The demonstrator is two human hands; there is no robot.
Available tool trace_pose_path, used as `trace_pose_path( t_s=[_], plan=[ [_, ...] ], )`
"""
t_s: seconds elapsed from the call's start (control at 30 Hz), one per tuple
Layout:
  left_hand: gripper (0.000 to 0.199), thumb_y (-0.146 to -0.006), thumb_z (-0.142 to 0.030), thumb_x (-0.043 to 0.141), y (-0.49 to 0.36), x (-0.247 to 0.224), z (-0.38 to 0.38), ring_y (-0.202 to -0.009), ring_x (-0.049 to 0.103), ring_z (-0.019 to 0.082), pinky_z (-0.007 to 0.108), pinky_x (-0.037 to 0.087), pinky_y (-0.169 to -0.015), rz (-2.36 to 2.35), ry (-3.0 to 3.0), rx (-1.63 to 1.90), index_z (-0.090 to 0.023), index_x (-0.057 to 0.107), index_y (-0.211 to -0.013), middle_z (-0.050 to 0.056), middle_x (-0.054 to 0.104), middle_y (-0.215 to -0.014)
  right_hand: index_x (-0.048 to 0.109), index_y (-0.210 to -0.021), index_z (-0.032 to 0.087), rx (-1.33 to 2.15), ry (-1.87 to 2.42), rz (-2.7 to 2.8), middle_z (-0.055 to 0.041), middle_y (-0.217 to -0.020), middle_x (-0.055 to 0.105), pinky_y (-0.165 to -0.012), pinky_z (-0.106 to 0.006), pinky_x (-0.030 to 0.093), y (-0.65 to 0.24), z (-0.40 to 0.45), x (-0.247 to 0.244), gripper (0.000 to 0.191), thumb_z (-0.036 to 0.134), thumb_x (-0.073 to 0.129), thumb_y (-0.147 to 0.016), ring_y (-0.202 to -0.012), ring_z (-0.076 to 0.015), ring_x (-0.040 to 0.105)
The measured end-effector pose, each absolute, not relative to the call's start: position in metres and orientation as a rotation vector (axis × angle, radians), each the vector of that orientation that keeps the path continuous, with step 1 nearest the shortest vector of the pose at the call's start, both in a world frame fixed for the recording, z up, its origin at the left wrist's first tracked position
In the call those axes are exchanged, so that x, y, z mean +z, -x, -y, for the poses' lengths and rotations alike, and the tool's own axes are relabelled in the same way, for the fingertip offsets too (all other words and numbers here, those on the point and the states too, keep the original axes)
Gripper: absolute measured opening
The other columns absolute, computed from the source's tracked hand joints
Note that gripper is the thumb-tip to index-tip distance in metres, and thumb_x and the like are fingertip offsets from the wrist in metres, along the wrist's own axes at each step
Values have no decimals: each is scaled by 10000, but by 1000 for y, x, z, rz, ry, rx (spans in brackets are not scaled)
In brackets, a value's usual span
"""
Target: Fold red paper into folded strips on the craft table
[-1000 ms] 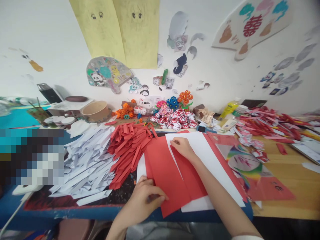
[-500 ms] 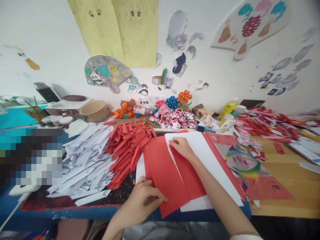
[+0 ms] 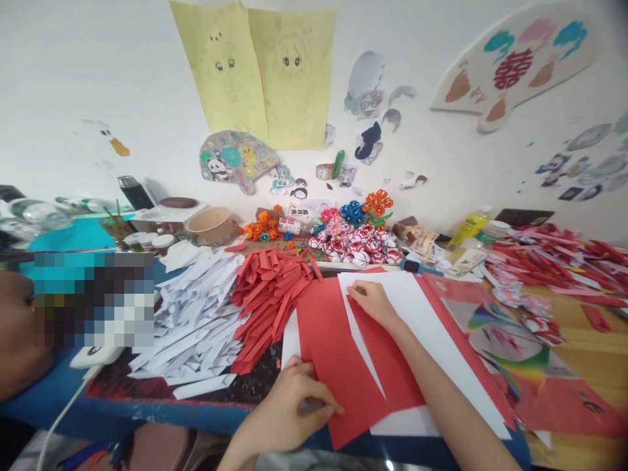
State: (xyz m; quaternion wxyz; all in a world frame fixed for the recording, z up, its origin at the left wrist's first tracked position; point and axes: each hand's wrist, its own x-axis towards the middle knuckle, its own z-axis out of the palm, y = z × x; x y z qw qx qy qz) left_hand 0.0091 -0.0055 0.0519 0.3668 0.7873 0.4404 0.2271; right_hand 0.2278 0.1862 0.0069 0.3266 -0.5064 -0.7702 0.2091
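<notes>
Red paper (image 3: 338, 353) lies over white sheets (image 3: 412, 301) at the table's front. A narrow gap with white showing splits it into a left part and a right part (image 3: 392, 366), nearly down to the lower edge. My left hand (image 3: 294, 409) pinches the left part's lower left edge between thumb and fingers. Farther up, my right hand (image 3: 375, 301) is closed at the top of the right part, its fingertips pinched by the gap. My right forearm crosses over the right part and the white sheets.
Folded white paper strips (image 3: 191, 327) and folded red strips (image 3: 269, 294) are heaped left of the sheets. Paper flowers (image 3: 353, 245) stand along the wall. A power strip (image 3: 103, 347) sits at left, near a person's arm (image 3: 19, 333). Red and pink scraps (image 3: 554, 261) lie at right.
The gap between the two red parts has lengthened toward the lower edge. My view has shifted left and up, and a person's arm now shows at the left edge.
</notes>
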Motion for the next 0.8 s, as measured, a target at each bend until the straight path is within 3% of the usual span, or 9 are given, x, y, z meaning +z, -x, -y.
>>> trace_pose_path(
  t_s=[0.37, 0.57, 0.73, 0.8],
  plan=[
    [213, -871, -172, 532, 8, 60, 21, -835, 570, 137, 282, 312, -903, -1116, -1975, 603, -259, 724, -905, 3, 720, -858, 539, -568, 187, 553, 1302, 2007, 29, -518, 513, -526, -244, 289, -228, -187, 4, 302, 343, 490, -822, -528, -134, 466],
    [201, -880, -203, 542, 13, 60, 22, -903, 564, 153, 248, 387, -837, -1182, -1932, 744, -260, 721, -951, 34, 690, -947, 598, -604, 179, 651, 1273, 1942, 4, -543, 564, -547, -255, 347, -222, -181, 13, 345, 414, 501, -837, -541, -146, 502],
    [233, -896, -178, 510, 17, 70, 14, -875, 572, 156, 257, 401, -821, -1200, -2002, 844, -253, 713, -982, 30, 700, -926, 711, -864, 184, 1270, 1097, 1841, -59, -670, 667, -569, -300, 455, -213, -159, 37, 518, 601, 403, -872, -570, -183, 585],
    [240, -892, -165, 509, 18, 77, 6, -865, 580, 153, 260, 405, -821, -1233, -2014, 889, -258, 709, -986, 18, 706, -930, 701, -1028, 226, 1576, 913, 1812, -97, -877, 714, -751, -370, 500, -210, -147, 49, 578, 642, 322, -892, -783, -230, 658]
  ],
)
